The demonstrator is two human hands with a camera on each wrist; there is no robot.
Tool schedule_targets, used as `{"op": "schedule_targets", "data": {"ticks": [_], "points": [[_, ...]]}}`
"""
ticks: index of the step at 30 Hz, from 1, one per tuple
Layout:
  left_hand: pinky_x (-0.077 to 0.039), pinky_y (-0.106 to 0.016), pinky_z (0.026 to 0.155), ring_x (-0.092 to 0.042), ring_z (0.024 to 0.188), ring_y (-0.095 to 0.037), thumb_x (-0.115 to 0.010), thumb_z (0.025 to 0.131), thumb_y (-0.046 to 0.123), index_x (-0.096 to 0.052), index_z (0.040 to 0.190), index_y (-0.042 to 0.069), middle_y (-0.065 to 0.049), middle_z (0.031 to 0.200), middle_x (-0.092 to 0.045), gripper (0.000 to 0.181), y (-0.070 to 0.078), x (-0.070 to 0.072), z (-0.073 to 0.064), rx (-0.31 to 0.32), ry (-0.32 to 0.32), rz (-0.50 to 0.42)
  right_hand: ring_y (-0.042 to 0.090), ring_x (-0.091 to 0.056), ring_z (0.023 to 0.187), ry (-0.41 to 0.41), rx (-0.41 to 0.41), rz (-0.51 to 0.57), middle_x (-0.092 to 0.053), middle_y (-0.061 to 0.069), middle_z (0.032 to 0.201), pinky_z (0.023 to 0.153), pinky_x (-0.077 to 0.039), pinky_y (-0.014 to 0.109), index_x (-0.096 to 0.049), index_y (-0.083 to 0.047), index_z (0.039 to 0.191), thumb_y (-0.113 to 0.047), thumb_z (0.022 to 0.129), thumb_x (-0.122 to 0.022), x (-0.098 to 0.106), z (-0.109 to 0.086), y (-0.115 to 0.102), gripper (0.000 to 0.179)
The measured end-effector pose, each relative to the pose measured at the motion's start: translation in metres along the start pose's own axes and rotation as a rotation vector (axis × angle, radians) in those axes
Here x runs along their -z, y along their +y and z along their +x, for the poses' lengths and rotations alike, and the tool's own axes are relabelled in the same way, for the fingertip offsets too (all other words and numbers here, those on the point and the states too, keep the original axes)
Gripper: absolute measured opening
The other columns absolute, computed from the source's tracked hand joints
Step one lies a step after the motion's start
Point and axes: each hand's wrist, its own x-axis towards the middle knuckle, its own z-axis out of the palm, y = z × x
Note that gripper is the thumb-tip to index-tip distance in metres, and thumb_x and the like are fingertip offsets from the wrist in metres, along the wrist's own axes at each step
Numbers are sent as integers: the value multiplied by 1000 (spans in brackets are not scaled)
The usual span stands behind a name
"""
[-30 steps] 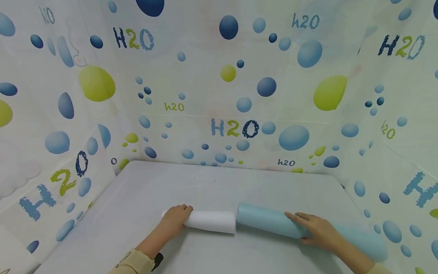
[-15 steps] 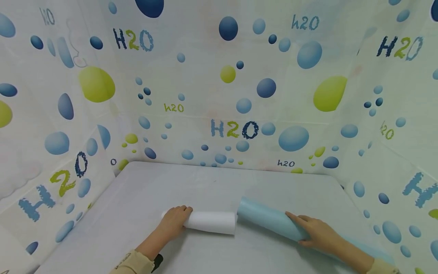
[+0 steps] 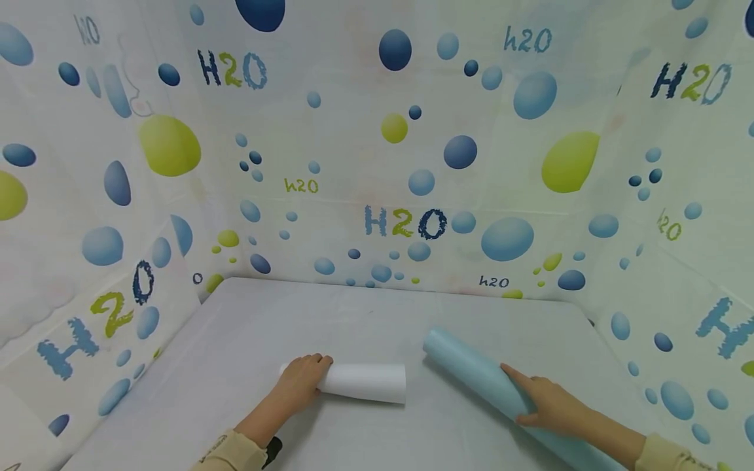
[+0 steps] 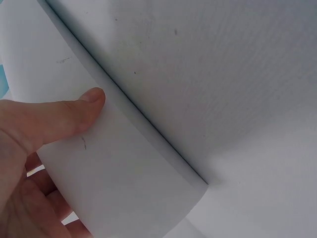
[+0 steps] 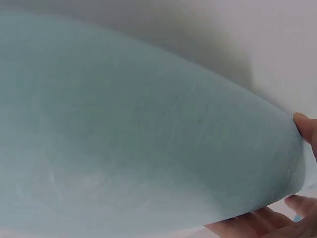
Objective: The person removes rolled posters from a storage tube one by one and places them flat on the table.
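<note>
A white roll of paper-like sheet (image 3: 371, 383) lies crosswise on the table in the head view. My left hand (image 3: 302, 383) grips its left part. In the left wrist view the thumb (image 4: 74, 116) presses on the white roll (image 4: 114, 168), with the other fingers curled at its far side. To the right, a longer light blue roll (image 3: 471, 369) lies slanted, its far end pointing up and left. My right hand (image 3: 550, 405) holds it around the middle, thumb on the near side. Up close, the blue roll (image 5: 148, 134) fills most of the right wrist view.
Both rolls lie on a white-covered table (image 3: 365, 320). Behind and at both sides hangs a white curtain (image 3: 341, 131) printed with blue and green drops and "H2O" lettering. A small gap separates the two rolls' ends.
The blue roll has swung, its far end moving away from me and slightly right, off the white roll's end. My right hand turned with it. The left hand and white roll stayed in place.
</note>
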Motion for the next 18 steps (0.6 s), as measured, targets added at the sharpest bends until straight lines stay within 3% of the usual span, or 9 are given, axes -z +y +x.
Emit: {"op": "schedule_targets", "data": {"ticks": [3,9,18], "points": [[-48,-45,76,-60,87,-31,-82,60,1,-58,101,0,-15,94,-61,48,0,0,0,2,3,-1,29,-57,91,-6,-52,30,-59,17,103,77,-45,56,-33,-2,139,-30,68,-79,0,-2,2,89],[-48,-45,76,-60,86,-31,-82,60,0,-58,101,-1,-15,94,-61,47,0,1,0,-2,8,-8,43,-54,99,2,-108,86,-53,31,112,80,-43,59,-29,8,136,-35,72,-76,-1,-7,8,91],[-48,-44,75,-60,87,-31,-81,60,-3,-59,101,0,-14,94,-61,47,-1,0,0,0,11,-20,47,-56,92,20,-217,102,-48,40,109,69,-48,57,-21,20,130,-40,77,-69,-4,-12,28,93]]}}
